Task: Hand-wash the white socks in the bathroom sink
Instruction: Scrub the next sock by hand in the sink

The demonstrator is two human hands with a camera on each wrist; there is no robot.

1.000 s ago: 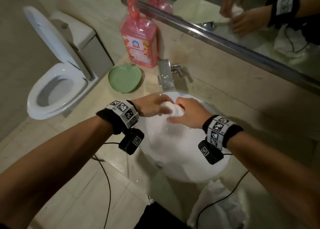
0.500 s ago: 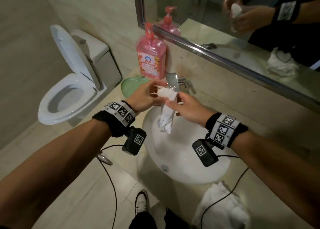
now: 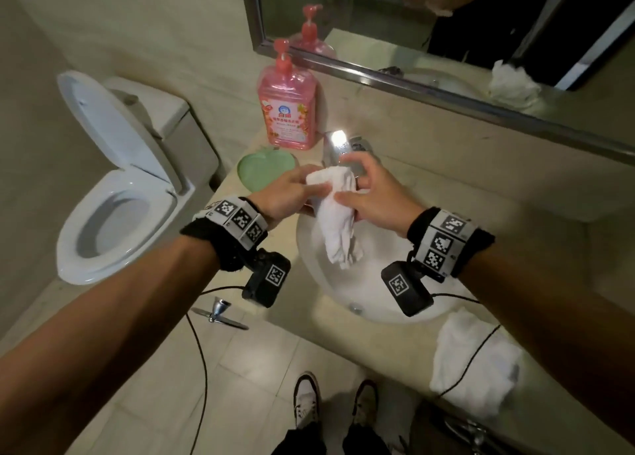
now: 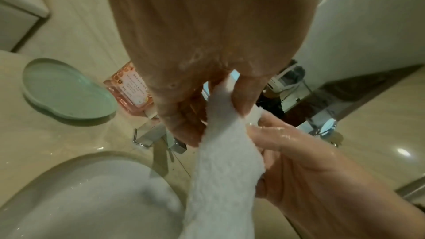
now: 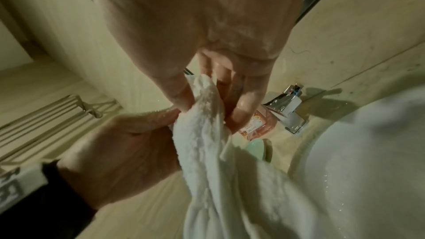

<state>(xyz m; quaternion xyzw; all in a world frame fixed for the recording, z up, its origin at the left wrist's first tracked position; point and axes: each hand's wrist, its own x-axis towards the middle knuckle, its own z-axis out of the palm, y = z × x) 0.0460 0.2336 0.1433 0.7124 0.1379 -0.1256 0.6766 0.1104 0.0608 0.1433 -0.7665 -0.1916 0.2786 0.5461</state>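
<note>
Above the sink's (image 3: 311, 248) back rim, just before the faucet (image 3: 335, 148), your hands hide the white sock's (image 3: 338, 229) top; its long axis hangs vertical, loose end pointing down over the basin. Your left hand (image 3: 285, 193) and right hand (image 3: 371, 193) pinch it between thumbs and fingertips.

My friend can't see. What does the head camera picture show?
Both hands, left hand and right hand, pinch a wet white sock above the white sink; a pink soap bottle stands behind.
</note>
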